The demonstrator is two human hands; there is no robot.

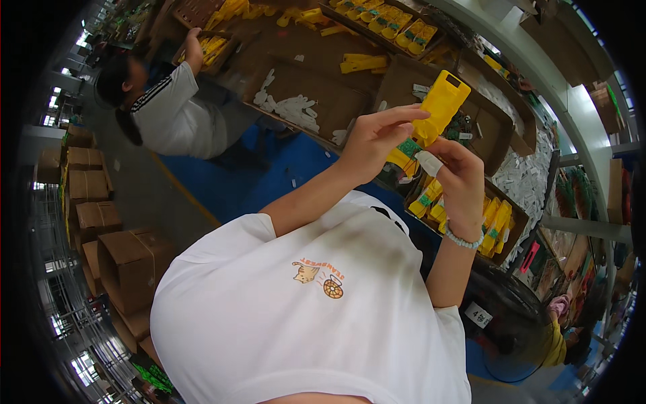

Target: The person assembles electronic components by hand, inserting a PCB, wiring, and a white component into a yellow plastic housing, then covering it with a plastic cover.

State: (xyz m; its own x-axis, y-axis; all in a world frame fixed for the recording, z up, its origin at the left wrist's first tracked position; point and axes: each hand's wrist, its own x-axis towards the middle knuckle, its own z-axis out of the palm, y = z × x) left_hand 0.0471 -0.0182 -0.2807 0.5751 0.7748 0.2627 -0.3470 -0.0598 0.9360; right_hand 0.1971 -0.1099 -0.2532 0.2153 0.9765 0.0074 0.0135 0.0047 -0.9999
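My left hand (378, 140) pinches a yellow plastic casing (445, 101) between thumb and fingers, up in front of my chest. The casing is long, with a dark rectangular window near its upper end. At its lower end the fingers of my right hand (460, 176) are closed on it too. A white covering (428, 163) wraps the right thumb. Just below the casing, between the hands, shows a green circuit board (408, 147) with yellow plastic around it. Whether that board is joined to the held casing I cannot tell.
Below my right hand stands a box of yellow casings (496, 225). White plastic parts (291, 108) lie in a cardboard tray ahead. Farther off is a tray of yellow pieces with green boards (383, 23). A co-worker (176, 111) works at left; stacked cartons (131, 262) stand behind.
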